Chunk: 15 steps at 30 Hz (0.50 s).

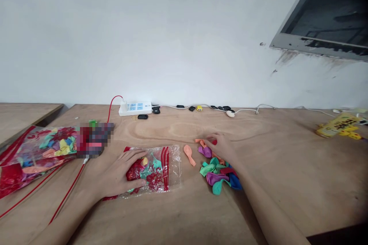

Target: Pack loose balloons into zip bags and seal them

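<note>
My left hand (122,174) lies on a clear and red plastic bag (174,168) of balloons, thumb and fingers spread apart across its left side. Yellow, mint and red colours show through the film. To the right, my right hand (222,147) bends its fingers down round a red balloon (214,142) among loose ones; its thumb is hidden. Orange and purple balloons (205,152) lie beside those fingers. Nearer to me is a heap of green, purple, blue and red balloons (217,178), partly under the right wrist. A single peach balloon (189,154) lies between bag and heap.
More bagged balloons (57,143) lie at the left, beside a blurred-out object (94,141) with red cables. A white power strip (135,108) and small black pieces (143,116) line the wall. A yellow packet (336,125) lies at the far right.
</note>
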### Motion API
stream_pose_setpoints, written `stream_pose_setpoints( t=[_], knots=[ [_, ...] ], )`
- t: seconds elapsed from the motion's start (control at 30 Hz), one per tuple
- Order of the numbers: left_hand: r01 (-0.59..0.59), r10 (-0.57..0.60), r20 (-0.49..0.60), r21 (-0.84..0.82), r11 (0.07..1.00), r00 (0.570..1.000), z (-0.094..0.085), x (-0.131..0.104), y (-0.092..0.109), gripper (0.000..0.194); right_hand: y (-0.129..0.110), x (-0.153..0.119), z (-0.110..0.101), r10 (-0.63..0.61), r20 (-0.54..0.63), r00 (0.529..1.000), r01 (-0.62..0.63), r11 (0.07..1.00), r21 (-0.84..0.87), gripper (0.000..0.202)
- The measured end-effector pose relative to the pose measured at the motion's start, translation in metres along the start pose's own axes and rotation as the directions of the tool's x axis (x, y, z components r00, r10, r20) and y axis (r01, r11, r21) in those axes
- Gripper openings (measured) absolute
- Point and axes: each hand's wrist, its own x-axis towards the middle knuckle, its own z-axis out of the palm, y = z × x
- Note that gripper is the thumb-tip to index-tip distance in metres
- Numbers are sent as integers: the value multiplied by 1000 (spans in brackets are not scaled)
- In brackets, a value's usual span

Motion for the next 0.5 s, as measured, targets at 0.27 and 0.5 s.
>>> stream_pose_setpoints(
  t=[0.27, 0.5],
  knots=[
    [12, -12, -14, -5, 1000, 1000, -2, 0, 3, 78, -9, 0, 1, -28, 28, 999, 23, 986, 166, 34],
    [34, -34, 14, -30, 999, 999, 1, 0, 0, 80, -25, -4, 13, 41, 78, 996, -71, 897, 436, 61]
  ],
)
